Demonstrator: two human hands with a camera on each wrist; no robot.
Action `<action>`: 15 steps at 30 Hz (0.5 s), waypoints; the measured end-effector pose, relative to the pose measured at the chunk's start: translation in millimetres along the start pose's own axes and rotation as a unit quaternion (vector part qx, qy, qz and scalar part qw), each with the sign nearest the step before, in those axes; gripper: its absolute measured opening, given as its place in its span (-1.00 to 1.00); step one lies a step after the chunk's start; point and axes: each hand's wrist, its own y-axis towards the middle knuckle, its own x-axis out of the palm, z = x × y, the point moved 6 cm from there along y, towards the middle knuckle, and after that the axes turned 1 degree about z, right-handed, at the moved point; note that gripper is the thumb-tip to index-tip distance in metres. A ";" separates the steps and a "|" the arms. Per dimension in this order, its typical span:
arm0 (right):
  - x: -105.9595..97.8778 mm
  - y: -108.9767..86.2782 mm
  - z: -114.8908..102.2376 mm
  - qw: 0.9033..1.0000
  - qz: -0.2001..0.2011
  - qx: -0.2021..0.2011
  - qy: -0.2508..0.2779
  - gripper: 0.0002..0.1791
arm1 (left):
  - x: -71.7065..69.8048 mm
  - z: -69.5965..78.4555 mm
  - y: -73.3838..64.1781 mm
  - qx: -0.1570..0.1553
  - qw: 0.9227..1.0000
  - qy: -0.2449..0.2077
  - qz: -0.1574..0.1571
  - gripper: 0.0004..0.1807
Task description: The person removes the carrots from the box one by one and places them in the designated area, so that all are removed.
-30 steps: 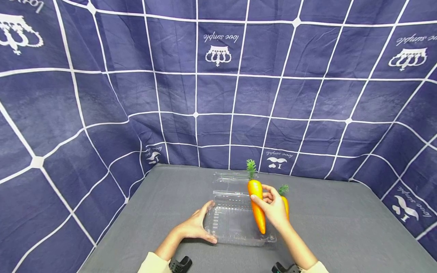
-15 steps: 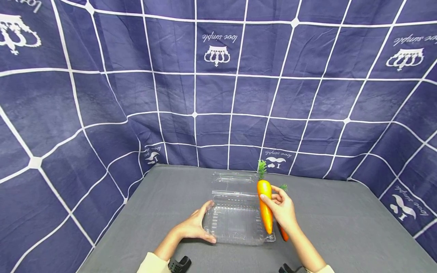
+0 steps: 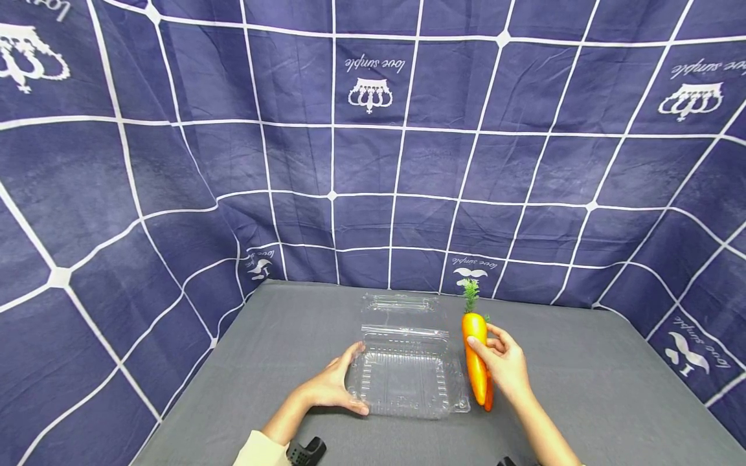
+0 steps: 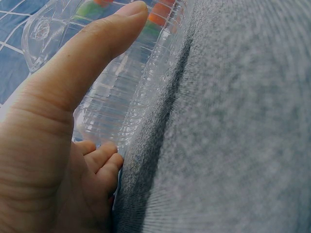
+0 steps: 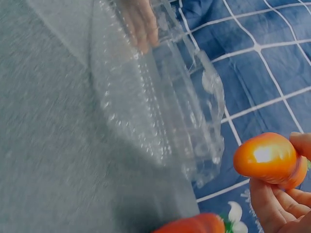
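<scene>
My right hand [image 3: 507, 366] holds an orange carrot [image 3: 474, 362] with a green leafy top, thumb in front and fingers behind it. A second, redder carrot [image 3: 489, 395] lies mostly hidden behind the held one. In the right wrist view, the thick end of the held carrot [image 5: 262, 158] shows between thumb and fingers, with the other carrot [image 5: 189, 225] low in the frame. My left hand [image 3: 332, 385] clasps the left end of a clear plastic clamshell container [image 3: 408, 411], thumb at the front corner and fingers towards the back. Its bottom tray holds nothing visible.
The container's clear lid [image 3: 402, 304] lies folded back behind the tray. All stands on a grey cloth-covered table [image 3: 583, 388]. A blue curtain [image 3: 443, 155] with white grid lines hangs at the back and both sides.
My right hand has carried the carrot rightward from above the tray to beside it, now overlapping the second carrot. The left hand and the container have stayed put.
</scene>
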 end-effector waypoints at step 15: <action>-34.6 -2.2 20.5 0.999 0.023 0.010 -0.030 -0.37 | -0.1 0.2 -0.1 0.004 1.000 -0.005 -0.002 0.39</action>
